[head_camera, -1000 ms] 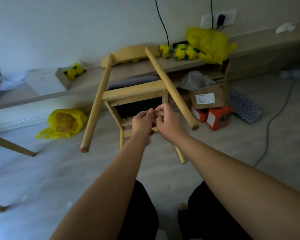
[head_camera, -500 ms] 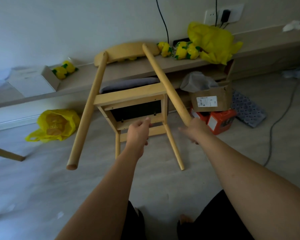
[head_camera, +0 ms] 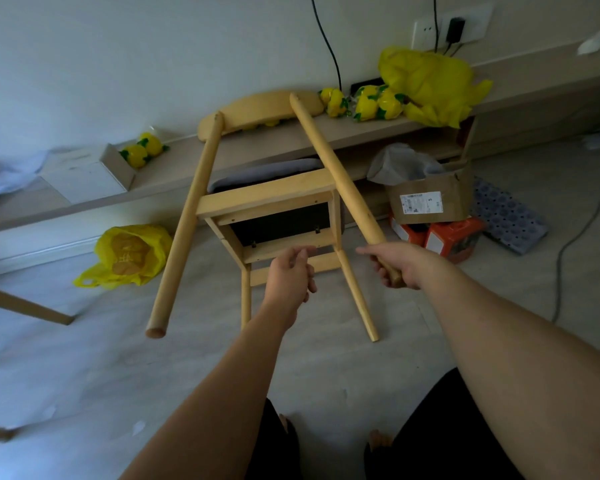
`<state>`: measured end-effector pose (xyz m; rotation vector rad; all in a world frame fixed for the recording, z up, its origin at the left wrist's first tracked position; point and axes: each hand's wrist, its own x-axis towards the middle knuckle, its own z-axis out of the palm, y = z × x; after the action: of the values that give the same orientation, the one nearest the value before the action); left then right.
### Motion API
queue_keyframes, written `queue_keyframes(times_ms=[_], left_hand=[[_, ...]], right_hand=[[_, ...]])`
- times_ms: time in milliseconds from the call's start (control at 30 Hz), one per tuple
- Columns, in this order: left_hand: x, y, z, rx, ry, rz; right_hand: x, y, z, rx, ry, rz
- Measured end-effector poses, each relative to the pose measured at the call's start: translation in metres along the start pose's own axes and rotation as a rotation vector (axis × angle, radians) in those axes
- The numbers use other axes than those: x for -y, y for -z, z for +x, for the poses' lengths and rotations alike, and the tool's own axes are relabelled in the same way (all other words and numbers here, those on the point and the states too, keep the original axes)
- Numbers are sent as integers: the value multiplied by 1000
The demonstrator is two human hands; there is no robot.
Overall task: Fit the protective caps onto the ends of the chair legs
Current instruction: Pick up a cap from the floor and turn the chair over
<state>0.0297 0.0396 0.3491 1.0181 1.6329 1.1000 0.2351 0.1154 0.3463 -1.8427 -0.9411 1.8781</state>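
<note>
A light wooden chair (head_camera: 267, 199) lies tipped over, its backrest resting on a low shelf (head_camera: 160, 188) and its legs pointing toward me. My right hand (head_camera: 397, 266) is wrapped around the end of the long right leg (head_camera: 336, 181), hiding its tip. The long left leg (head_camera: 184, 230) ends bare in the air at the lower left. Both short front legs (head_camera: 359, 299) reach down to the floor. My left hand (head_camera: 290, 275) hovers just in front of the lower cross rail with fingers curled. Whether it holds a cap is hidden. No cap is visible.
A yellow bag (head_camera: 129, 254) lies on the floor at left. A cardboard box (head_camera: 430, 199) sits on orange boxes (head_camera: 447, 237) right of the chair. A grey cable (head_camera: 575, 237) runs across the floor. Another wooden leg (head_camera: 25, 304) juts in from the left. My knees are below.
My hands, together in front of the seat frame a second ago, have separated. The right hand moved onto the end of the long right leg and closed around it; the left dropped slightly.
</note>
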Motion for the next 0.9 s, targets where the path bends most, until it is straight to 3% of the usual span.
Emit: queue_keyframes(times_ms=[133, 267, 400, 467, 533, 667, 900], left_hand=[[-2, -5, -13, 28, -60, 132], [-3, -3, -22, -64, -76, 266], [-3, 35, -23, -475, -71, 563], [-3, 74, -20, -700, 27, 635], [2, 119, -17, -799, 174, 705], [19, 178, -17, -656, 413, 912], [18, 190, -9, -551, 422, 892]], right_hand=[[-3, -10, -2, -146, 75, -36], [4, -11, -11, -145, 149, -58], [12, -8, -24, -137, 200, -56], [15, -6, -30, -152, 216, -62], [17, -9, -36, -166, 223, -66], [17, -27, -45, -224, 221, -70], [17, -47, -48, -260, 199, -20]])
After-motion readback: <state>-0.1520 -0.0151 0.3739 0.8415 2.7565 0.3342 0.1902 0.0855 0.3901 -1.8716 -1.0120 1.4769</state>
